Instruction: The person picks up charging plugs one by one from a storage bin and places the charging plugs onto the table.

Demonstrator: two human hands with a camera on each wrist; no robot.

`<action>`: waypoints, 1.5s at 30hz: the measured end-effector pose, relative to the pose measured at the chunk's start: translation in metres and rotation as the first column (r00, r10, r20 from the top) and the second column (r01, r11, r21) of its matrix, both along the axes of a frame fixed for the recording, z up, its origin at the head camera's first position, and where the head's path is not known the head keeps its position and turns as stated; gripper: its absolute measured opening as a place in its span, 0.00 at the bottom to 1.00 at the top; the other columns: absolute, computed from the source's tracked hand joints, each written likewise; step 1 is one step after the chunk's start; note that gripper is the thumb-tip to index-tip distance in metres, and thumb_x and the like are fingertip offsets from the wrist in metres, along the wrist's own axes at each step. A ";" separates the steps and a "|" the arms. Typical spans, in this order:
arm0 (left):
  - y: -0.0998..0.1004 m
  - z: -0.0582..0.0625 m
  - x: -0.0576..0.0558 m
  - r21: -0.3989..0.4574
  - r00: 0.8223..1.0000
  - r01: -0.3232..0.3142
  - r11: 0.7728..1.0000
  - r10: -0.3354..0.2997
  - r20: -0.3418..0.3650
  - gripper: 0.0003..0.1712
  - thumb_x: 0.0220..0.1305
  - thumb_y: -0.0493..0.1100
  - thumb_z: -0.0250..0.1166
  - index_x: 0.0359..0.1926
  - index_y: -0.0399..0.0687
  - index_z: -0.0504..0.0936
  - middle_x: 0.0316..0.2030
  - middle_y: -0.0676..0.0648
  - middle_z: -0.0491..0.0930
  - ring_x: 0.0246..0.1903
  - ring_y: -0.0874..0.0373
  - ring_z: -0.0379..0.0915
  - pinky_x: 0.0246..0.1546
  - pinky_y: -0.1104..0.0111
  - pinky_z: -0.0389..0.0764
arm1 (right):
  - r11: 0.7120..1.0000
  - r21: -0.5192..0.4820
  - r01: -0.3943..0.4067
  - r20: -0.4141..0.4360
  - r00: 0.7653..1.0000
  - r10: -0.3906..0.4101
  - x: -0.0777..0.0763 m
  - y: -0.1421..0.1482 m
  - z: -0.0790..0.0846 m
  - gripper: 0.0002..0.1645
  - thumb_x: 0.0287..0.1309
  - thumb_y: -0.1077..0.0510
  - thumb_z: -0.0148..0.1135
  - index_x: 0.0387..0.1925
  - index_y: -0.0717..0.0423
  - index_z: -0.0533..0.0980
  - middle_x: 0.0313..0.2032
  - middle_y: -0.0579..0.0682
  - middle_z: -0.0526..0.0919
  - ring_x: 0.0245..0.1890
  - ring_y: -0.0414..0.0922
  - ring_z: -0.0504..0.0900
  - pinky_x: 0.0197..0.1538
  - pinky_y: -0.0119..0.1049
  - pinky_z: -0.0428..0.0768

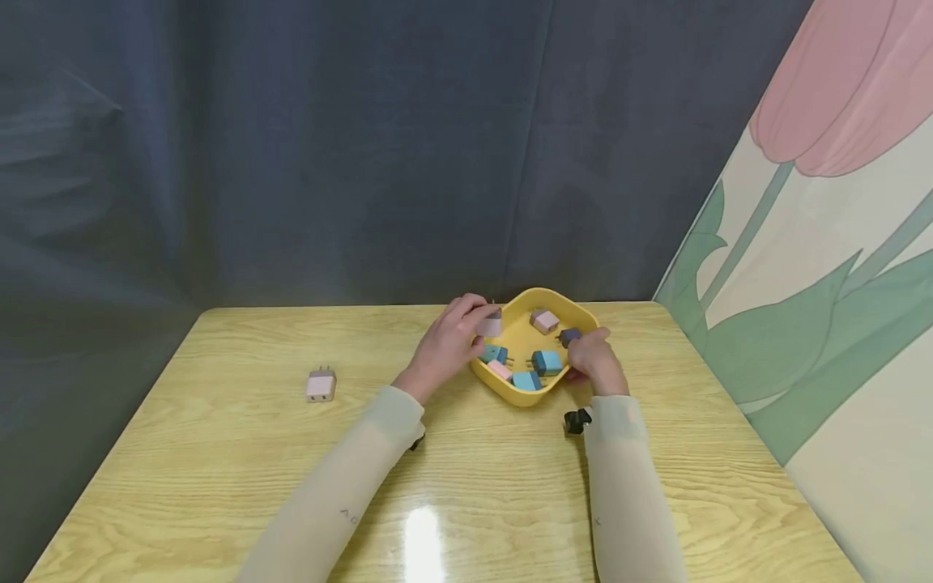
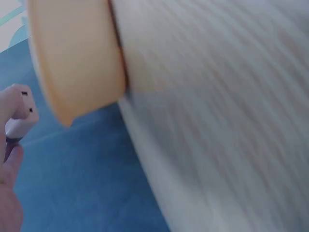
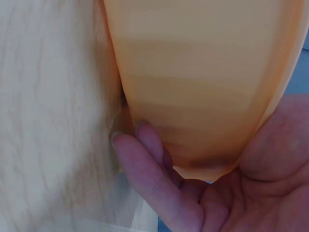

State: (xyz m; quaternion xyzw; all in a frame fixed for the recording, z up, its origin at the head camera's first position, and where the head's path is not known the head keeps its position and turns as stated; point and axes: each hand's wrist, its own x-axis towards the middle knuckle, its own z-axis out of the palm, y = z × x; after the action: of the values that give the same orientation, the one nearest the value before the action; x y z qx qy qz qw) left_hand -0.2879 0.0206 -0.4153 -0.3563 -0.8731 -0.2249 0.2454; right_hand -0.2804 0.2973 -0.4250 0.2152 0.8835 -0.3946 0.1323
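My left hand (image 1: 448,340) pinches a pale pink and mauve USB wall charger (image 1: 490,325) at the left rim of a yellow plastic bin (image 1: 519,396). In the left wrist view, that charger (image 2: 22,118) shows its port face beside the bin's outer wall. My right hand (image 1: 599,363) grips the bin's right side, thumb by the rim and fingers against the outside, as the right wrist view shows. Inside lie several chargers, among them a pink one (image 1: 544,321), a dark purple one (image 1: 569,336), a blue one (image 1: 547,363) and a teal one (image 1: 494,354).
Another pink and mauve charger (image 1: 321,385) lies on the wooden table (image 1: 219,453), left of my left arm, its prongs toward the back. A dark curtain (image 1: 364,154) hangs behind the table's back edge. A wall with painted tulips (image 1: 824,324) stands at the right.
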 end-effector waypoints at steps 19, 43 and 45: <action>-0.116 0.028 0.036 -0.091 0.960 -0.047 0.995 0.070 0.270 0.28 0.55 0.32 0.71 0.58 0.48 0.81 0.55 0.51 0.76 0.53 0.54 0.77 0.54 0.61 0.83 | 1.000 -0.005 -0.004 0.001 1.000 0.004 0.002 -0.003 0.000 0.46 0.72 0.56 0.30 0.72 0.71 0.17 0.31 0.62 0.84 0.25 0.49 0.88 0.35 0.42 0.88; -0.162 0.028 0.044 -0.152 0.864 -0.064 0.986 0.131 0.486 0.31 0.55 0.34 0.73 0.62 0.50 0.80 0.59 0.50 0.75 0.56 0.50 0.77 0.55 0.54 0.82 | 0.999 -0.043 -0.001 0.016 1.000 0.001 0.000 0.002 0.001 0.47 0.72 0.55 0.28 0.70 0.71 0.12 0.33 0.63 0.83 0.27 0.50 0.89 0.37 0.44 0.89; -0.163 0.027 0.043 -0.160 0.854 -0.056 0.985 0.131 0.504 0.32 0.55 0.33 0.73 0.62 0.49 0.80 0.58 0.50 0.76 0.55 0.50 0.76 0.55 0.55 0.81 | 0.999 -0.038 -0.002 0.014 1.000 0.002 0.001 0.000 0.001 0.47 0.73 0.55 0.28 0.71 0.70 0.13 0.33 0.63 0.83 0.27 0.50 0.89 0.37 0.44 0.88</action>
State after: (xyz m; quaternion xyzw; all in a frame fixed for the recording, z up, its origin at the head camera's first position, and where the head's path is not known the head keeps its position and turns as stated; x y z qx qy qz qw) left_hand -0.2449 -0.1428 -0.3884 -0.2569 -0.9367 -0.2377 -0.0106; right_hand -0.2798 0.2976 -0.4237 0.2145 0.8750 -0.4097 0.1431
